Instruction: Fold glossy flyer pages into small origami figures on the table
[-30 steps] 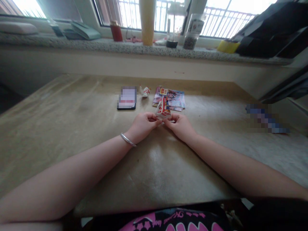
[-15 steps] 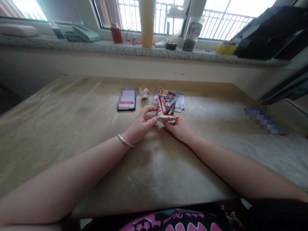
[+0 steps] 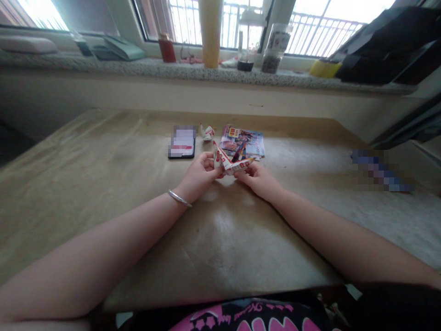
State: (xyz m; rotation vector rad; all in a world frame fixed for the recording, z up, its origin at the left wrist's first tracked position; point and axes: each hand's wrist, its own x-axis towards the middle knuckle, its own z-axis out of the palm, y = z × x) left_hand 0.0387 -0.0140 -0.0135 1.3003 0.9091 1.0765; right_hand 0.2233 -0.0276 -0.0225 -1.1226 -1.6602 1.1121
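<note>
Both hands meet over the middle of the table (image 3: 103,174) and pinch a folded piece of printed red-and-white paper (image 3: 230,163). My left hand (image 3: 198,177), with a silver bangle on the wrist, grips its left flap. My right hand (image 3: 260,179) grips the right flap. The paper is lifted slightly above the tabletop and spread into a V shape. Just behind it lies a small stack of colourful printed sheets (image 3: 246,141). A small folded paper figure (image 3: 207,132) sits beside that stack.
A dark phone (image 3: 182,142) lies flat left of the paper figure. A blurred blue object (image 3: 381,170) rests at the right of the table. The stone windowsill (image 3: 138,66) behind holds a red cup (image 3: 167,46), a yellow bottle (image 3: 211,32), jars and a black bag (image 3: 389,46).
The folded paper stood upright between the fingers a second ago, then was tipped over; now both hands have pulled its flaps apart and raised it a little.
</note>
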